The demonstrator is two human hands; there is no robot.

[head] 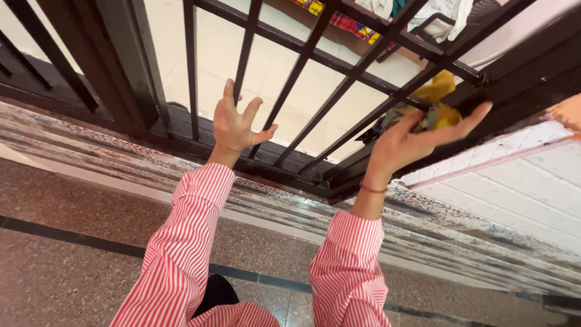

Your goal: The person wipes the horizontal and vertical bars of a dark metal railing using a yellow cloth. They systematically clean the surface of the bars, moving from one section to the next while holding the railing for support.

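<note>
Your right hand (402, 142) pinched a soft, light yellow cloth (437, 103) against the gate's (302, 51) lower rail; your left hand (233, 124) was spread wide, empty.

yellow cloth (440, 102) partly hidden behind right hand (404, 142), bars

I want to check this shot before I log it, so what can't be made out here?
- Yellow cloth, head view: mostly hidden behind the right hand and the black grille bars.
- Laundry beyond the grille: cut off by the top edge.
- Left hand: open, contact with the bars unclear.
</note>
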